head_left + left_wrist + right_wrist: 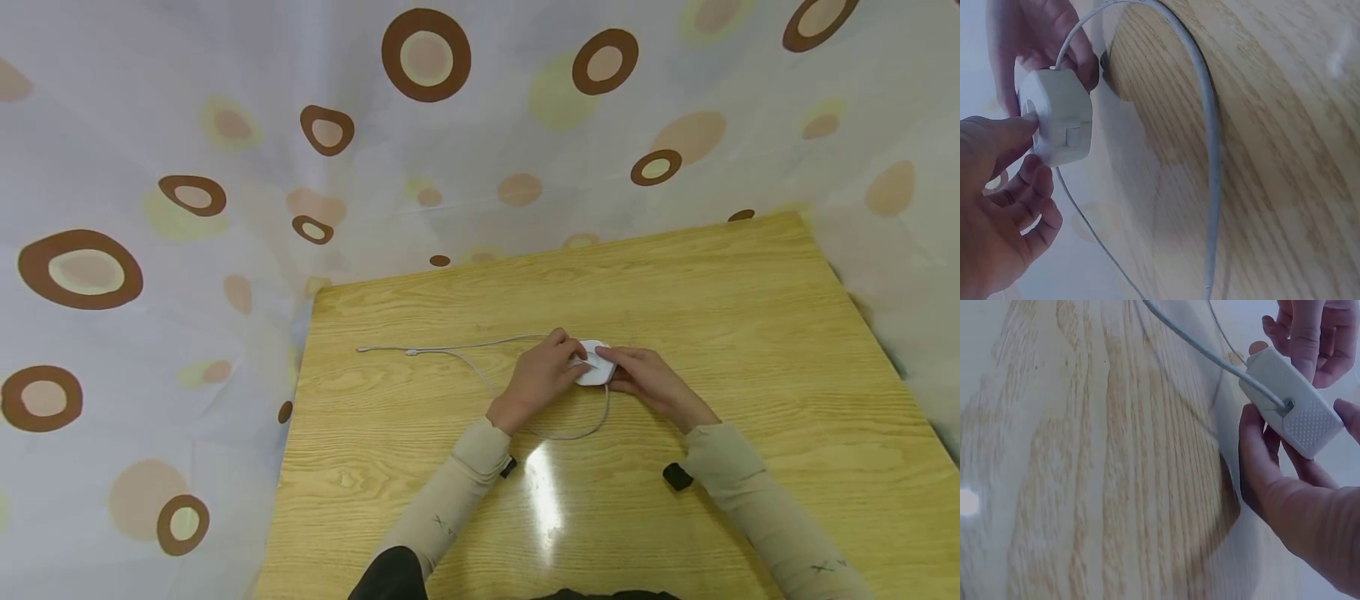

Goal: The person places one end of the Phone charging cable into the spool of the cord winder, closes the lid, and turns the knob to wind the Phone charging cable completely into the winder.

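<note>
White case (596, 377) | right hand (651, 382) — clasping edge | left hand (542, 372) — curled, thumb at centre

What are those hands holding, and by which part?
A white box. The right hand grips its edge, thumb on top, fingers beneath. The left hand touches its top face; whether it pinches anything there, I can't tell.

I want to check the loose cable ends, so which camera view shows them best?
The head view: both loose cable ends lie uncovered on the table, though small. The two wrist views show only lengths of pale cable, neither end.
</note>
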A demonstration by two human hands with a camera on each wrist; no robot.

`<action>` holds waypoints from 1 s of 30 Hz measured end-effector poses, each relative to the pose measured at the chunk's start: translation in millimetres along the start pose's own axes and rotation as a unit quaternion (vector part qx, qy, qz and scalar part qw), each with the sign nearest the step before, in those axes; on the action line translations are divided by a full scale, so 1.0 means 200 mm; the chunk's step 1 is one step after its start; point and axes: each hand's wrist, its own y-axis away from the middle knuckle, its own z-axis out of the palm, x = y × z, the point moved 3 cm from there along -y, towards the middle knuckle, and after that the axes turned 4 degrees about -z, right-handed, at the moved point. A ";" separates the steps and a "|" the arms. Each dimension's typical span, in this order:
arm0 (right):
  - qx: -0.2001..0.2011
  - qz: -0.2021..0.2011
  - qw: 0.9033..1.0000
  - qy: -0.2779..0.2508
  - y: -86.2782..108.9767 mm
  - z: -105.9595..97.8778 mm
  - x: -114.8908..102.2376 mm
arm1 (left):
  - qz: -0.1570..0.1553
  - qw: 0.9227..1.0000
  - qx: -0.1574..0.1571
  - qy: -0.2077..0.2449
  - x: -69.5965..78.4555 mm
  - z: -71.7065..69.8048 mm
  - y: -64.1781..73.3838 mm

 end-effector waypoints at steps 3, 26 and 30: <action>0.001 0.003 1.000 -0.014 0.01 0.00 0.00 | 0.026 0.998 0.021 -0.052 0.02 -0.02 0.00; 0.022 -0.010 0.997 -0.079 0.00 0.08 0.04 | 0.022 0.970 0.125 -0.205 0.07 0.03 0.01; 0.031 -0.012 0.996 -0.083 0.00 0.10 0.04 | -0.008 0.973 0.129 -0.192 0.08 0.03 0.00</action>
